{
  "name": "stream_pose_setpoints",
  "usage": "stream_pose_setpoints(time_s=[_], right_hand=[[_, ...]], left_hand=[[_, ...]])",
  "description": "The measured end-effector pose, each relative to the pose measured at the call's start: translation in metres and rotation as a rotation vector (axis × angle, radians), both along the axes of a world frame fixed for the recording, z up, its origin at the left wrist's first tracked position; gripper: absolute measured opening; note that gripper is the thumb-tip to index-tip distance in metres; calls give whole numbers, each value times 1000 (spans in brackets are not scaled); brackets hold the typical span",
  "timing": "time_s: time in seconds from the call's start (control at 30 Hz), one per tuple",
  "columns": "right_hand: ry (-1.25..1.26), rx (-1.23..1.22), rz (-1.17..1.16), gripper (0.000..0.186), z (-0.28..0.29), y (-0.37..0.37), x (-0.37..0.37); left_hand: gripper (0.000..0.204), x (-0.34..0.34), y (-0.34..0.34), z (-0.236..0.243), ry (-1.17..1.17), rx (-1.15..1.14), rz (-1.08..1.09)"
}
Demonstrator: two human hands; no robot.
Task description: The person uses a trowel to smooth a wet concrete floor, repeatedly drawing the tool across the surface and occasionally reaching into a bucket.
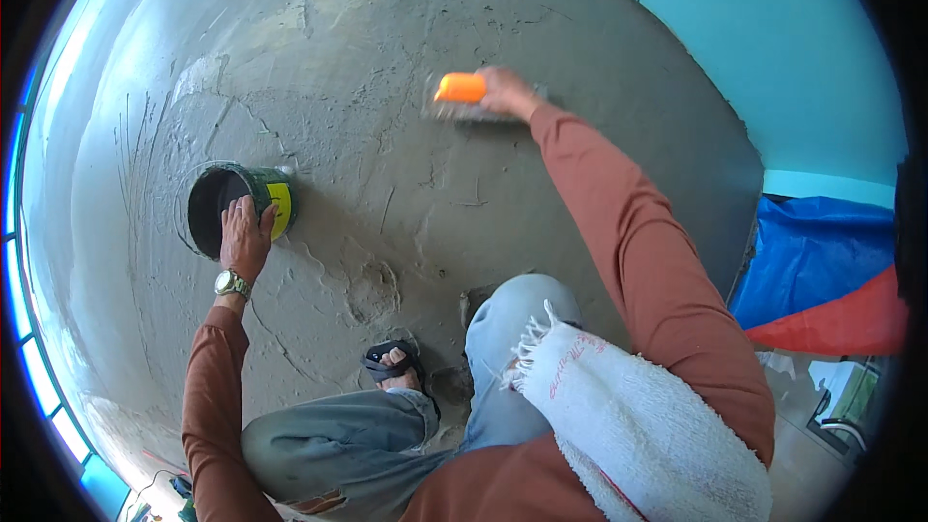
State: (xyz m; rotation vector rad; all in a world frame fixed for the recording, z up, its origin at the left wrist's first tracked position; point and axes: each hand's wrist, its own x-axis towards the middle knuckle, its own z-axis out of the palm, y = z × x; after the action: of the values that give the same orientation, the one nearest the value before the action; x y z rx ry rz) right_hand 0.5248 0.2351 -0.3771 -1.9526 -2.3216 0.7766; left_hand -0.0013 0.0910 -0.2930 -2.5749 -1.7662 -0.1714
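My right hand (507,94) is closed around the bright orange handle of a plastering trowel (460,88). The trowel's flat blade is blurred and lies against the wet grey cement (377,135) ahead of me. To the left, a dark bucket (269,180) with a yellow patch on its side stands on the cement, its dark opening showing. My left hand (244,240) grips the near rim, with the fingers over the edge and the thumb along the outer side. What the bucket holds is too dark to make out.
My sandalled foot (396,367) is on the cement among dents and scratches. A white towel (619,396) hangs over me at lower right. A turquoise wall (754,48) borders the cement at right, beside a blue tarp (812,251) and red sheet (841,317). Window frames line the left edge.
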Motion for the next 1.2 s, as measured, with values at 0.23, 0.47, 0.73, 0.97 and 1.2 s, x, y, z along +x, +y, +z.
stream_pose_setpoints(time_s=[0.23, 0.47, 0.73, 0.97, 1.2], right_hand=[[-38, -64, -292, 39, -13, 70, 4], [167, -181, 16, 33, -9, -72, -63], [438, 97, -972, 19, -31, -115, 138], [406, 22, -932, 17, -38, -16, 130], [202, -46, -303, 36, -32, -33, -37]], left_hand=[[38, 0, 4, 10, 1, -127, 35], [37, 4, 5, 7, -24, -137, 26], [36, 10, 12, 5, -17, -45, -7], [38, 5, 9, 8, -13, -87, 26], [36, 0, 2, 13, -8, -138, 44]])
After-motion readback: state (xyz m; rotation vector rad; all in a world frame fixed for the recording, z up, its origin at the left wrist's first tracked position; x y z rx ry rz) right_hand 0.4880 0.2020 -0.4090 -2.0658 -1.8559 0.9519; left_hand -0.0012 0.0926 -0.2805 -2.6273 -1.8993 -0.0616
